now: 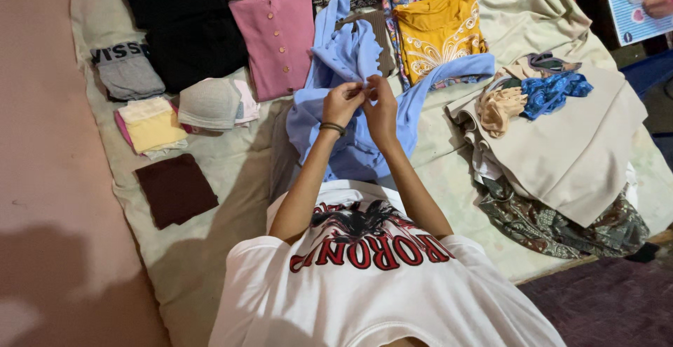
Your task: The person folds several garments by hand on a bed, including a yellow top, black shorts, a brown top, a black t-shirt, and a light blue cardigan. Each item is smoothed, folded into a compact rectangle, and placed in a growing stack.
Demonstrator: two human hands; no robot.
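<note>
**A:** What are the two hands doing?

**B:** Both are raised together over the light blue shirt (354,119), which lies spread on the pale sheet (231,172) straight ahead of the person. The left hand (342,101), with a dark band on its wrist, and the right hand (381,109) meet at one spot of the blue cloth; the fingers (352,89) of each are pinched nearly closed on a small bit of fabric near the shirt's front.

**A:** How does the blue shirt lie?

**B:** Its body is bunched under the hands, one sleeve stretches out to the right of them, and the collar end points away from the person.

**A:** What lies around the blue shirt?

**B:** Just left of its upper part is a folded pink buttoned shirt (277,42). Beyond that, a black folded garment (186,28), and further left a grey folded piece (126,72). Left of the blue shirt's lower part sit a white cap-like item (209,103), a yellow folded cloth (151,124) and, nearer the person, a dark maroon folded square (175,189). Just right of the blue shirt's top lies a yellow patterned top (438,31), touching the sleeve.

**A:** And further right?

**B:** A heap of beige cloth (575,144) with a crumpled blue piece (550,91) and a tan piece (499,109) on it, well apart from the hands.
</note>
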